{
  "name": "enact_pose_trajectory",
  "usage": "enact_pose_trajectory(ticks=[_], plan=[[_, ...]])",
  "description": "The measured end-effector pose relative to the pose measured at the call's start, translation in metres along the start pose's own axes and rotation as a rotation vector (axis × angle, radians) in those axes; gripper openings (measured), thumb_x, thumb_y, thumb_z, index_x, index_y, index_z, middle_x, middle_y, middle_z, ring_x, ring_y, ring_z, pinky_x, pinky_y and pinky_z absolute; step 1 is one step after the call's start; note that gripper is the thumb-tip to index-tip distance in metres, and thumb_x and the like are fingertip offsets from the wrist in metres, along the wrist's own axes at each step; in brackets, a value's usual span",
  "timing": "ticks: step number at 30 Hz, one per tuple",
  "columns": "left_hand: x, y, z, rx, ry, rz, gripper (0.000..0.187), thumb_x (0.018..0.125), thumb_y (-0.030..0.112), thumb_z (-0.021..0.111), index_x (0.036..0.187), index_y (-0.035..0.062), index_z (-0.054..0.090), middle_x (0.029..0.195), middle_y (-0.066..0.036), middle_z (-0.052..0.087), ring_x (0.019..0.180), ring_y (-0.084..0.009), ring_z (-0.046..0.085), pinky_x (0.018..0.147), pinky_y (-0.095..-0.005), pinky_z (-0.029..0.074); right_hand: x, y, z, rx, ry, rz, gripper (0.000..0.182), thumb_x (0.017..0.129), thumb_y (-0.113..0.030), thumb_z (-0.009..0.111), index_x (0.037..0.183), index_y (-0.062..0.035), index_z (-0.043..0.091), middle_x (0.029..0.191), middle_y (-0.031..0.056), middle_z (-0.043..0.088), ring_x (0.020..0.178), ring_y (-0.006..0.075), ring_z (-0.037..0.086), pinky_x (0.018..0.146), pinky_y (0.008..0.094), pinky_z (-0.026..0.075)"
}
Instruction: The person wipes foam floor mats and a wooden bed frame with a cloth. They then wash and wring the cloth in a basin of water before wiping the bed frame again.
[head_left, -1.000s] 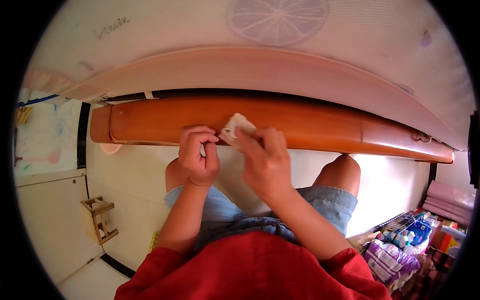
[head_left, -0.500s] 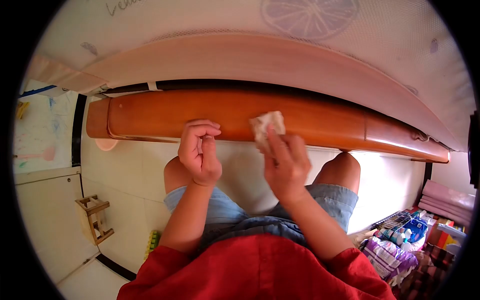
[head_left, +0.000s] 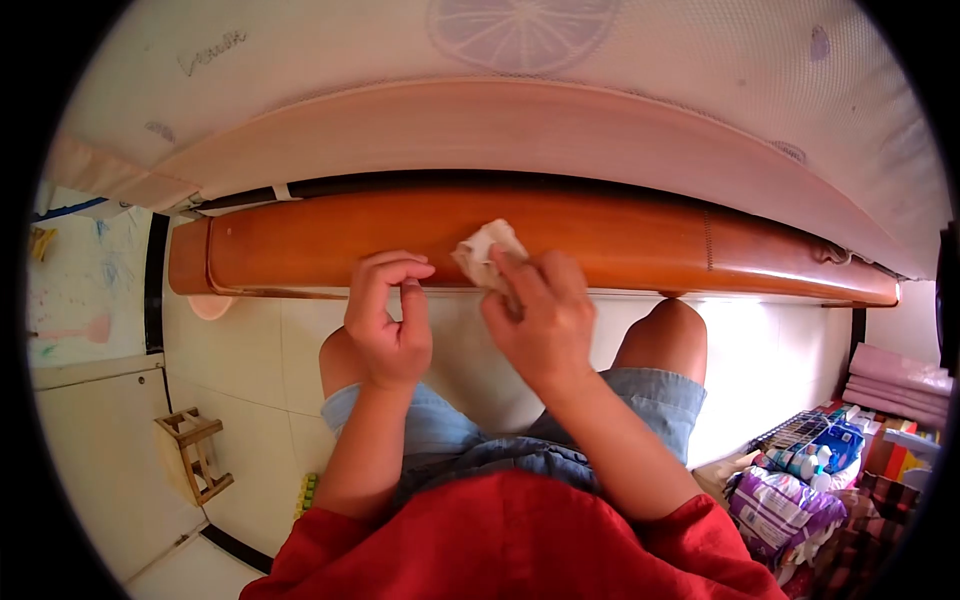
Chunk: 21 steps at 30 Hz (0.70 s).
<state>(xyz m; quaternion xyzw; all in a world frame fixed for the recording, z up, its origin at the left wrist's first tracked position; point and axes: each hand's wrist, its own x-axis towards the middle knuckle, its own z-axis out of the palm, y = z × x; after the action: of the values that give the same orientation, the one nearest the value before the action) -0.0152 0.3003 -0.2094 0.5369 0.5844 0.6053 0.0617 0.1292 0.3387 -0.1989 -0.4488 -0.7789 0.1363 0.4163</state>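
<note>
A crumpled pale cloth [head_left: 490, 255] lies against the front of a long, glossy orange-brown wooden rail [head_left: 620, 235]. My right hand [head_left: 545, 315] pinches the cloth's lower right part, its fingertips partly over it. To the left of the cloth, my left hand [head_left: 388, 315] is raised near the rail's lower edge, with its fingers curled towards the thumb and nothing visible in them. A small gap separates the two hands.
Pale mesh fabric [head_left: 680, 60] hangs beyond the rail. On the tiled floor at left stands a small wooden stool [head_left: 195, 455]; a pink basin [head_left: 212, 306] shows under the rail. At lower right are a purple package [head_left: 785, 510] and folded pink pads [head_left: 895, 380].
My right hand and the cloth have moved left along the rail, closer to my left hand. The view has shifted slightly.
</note>
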Motion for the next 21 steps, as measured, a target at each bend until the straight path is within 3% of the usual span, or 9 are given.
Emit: enact_pose_trajectory(ticks=[4,6,10,12,15,19,21], plan=[[0.017,0.003,0.001,-0.081,0.045,-0.098,0.019,0.076,-0.012,0.050,0.084,-0.0001,0.062,0.087,-0.012,0.063,0.078,-0.0213,0.058,0.068,-0.0278,0.048,0.007,0.018,-0.033,-0.092,0.018,0.110,0.034,0.065,-0.002,0.067,0.098,-0.0085,0.069,0.086,0.0093,0.053,0.079,0.0263,0.053,0.064,0.0363,0.048],[0.031,0.002,0.004,0.018,-0.022,-0.006,0.019,0.074,-0.012,0.050,0.081,0.0005,0.062,0.085,-0.011,0.064,0.076,-0.0220,0.058,0.066,-0.0283,0.047,0.011,0.023,-0.038,-0.090,0.113,0.102,0.037,0.064,0.005,0.066,0.099,-0.0063,0.069,0.093,0.0099,0.054,0.081,0.0280,0.052,0.067,0.0374,0.046],[0.041,-0.004,0.014,0.170,-0.111,0.179,0.020,0.068,-0.013,0.051,0.076,0.0015,0.063,0.079,-0.008,0.065,0.072,-0.0234,0.057,0.061,-0.0296,0.046,0.006,0.016,-0.037,-0.169,-0.001,0.045,0.051,0.065,0.009,0.058,0.114,-0.0040,0.062,0.113,0.0146,0.052,0.098,0.0340,0.050,0.083,0.0430,0.043],[0.037,-0.008,0.019,0.108,-0.083,0.167,0.020,0.068,-0.013,0.051,0.074,0.0017,0.063,0.077,-0.008,0.064,0.071,-0.0234,0.057,0.061,-0.0297,0.046,0.003,0.004,-0.039,-0.227,-0.079,0.014,0.057,0.065,0.010,0.055,0.121,-0.0034,0.057,0.122,0.0164,0.050,0.107,0.0368,0.049,0.089,0.0455,0.041],[0.033,-0.015,0.022,0.031,-0.023,0.157,0.019,0.067,-0.013,0.051,0.071,0.0020,0.061,0.074,-0.008,0.064,0.070,-0.0234,0.057,0.061,-0.0299,0.047,-0.003,-0.008,-0.043,-0.268,-0.279,0.104,0.073,0.067,0.010,0.053,0.138,-0.0037,0.042,0.139,0.0229,0.038,0.129,0.0456,0.034,0.105,0.0513,0.031],[0.031,-0.016,0.020,0.022,0.017,0.197,0.017,0.066,-0.013,0.051,0.067,0.0019,0.059,0.069,-0.009,0.063,0.067,-0.0241,0.058,0.060,-0.0301,0.047,-0.008,-0.013,-0.034,-0.350,-0.299,0.045,0.073,0.068,0.008,0.053,0.139,-0.0020,0.041,0.140,0.0265,0.036,0.129,0.0520,0.031,0.106,0.0569,0.027],[0.031,-0.014,0.018,0.030,0.013,0.193,0.017,0.065,-0.013,0.051,0.066,0.0017,0.059,0.069,-0.009,0.062,0.067,-0.0245,0.058,0.060,-0.0301,0.047,-0.003,-0.018,-0.029,-0.362,-0.326,0.024,0.071,0.069,0.007,0.053,0.138,-0.0022,0.042,0.140,0.0259,0.036,0.129,0.0511,0.032,0.106,0.0568,0.028]])
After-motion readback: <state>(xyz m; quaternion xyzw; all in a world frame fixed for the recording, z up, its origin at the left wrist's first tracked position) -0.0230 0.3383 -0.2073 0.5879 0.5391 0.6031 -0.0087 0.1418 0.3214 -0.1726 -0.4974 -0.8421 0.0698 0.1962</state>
